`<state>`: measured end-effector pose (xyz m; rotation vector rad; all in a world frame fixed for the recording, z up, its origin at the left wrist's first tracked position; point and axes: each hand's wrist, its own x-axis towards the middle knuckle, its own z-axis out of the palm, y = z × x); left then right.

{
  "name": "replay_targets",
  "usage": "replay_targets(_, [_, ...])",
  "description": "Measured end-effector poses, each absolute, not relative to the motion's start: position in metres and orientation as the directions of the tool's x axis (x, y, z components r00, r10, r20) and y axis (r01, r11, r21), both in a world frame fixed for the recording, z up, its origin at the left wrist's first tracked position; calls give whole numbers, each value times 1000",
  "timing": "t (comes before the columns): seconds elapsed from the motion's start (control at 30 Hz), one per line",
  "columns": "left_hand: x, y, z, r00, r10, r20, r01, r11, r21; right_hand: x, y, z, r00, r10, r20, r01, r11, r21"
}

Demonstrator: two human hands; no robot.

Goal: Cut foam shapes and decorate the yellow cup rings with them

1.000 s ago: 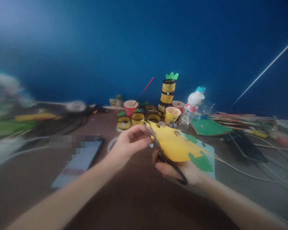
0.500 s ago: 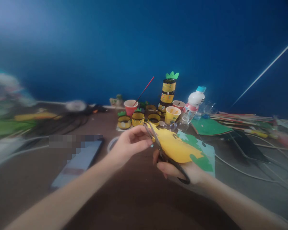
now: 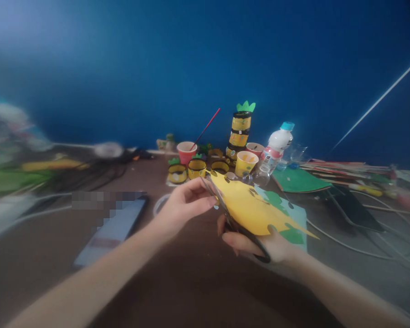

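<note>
Currently cutting: yellow paper (image 3: 251,207) between the hands

Left hand (image 3: 193,200), pinch closed, appears to hold the paper's near edge beside the scissors (image 3: 234,224). Right hand (image 3: 244,244) wraps the handles. Judged: a further snip calls for steady paper.

Left hand (image 3: 186,202) pinching, right hand (image 3: 246,245) curled, forearms (image 3: 123,269) converging

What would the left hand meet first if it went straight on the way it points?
Probably the scissors, held in the right hand and angled just ahead of the left hand; depth there is unclear.
</note>
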<state>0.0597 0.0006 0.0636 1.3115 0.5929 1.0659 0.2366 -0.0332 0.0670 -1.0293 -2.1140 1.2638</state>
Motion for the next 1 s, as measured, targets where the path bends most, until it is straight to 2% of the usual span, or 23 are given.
replay_targets(0.47, [57, 3, 63, 468, 857, 214, -304, -71, 950, 239, -31, 66, -640, 768, -8, 413, 336, -847])
replay_targets(0.77, [54, 3, 67, 487, 852, 192, -244, -79, 967, 240, -32, 69, -617, 786, -36, 468, 329, -820])
replay_targets(1.0, [50, 5, 63, 562, 799, 214, -293, -49, 955, 245, -31, 76, -645, 764, 5, 535, 456, -711])
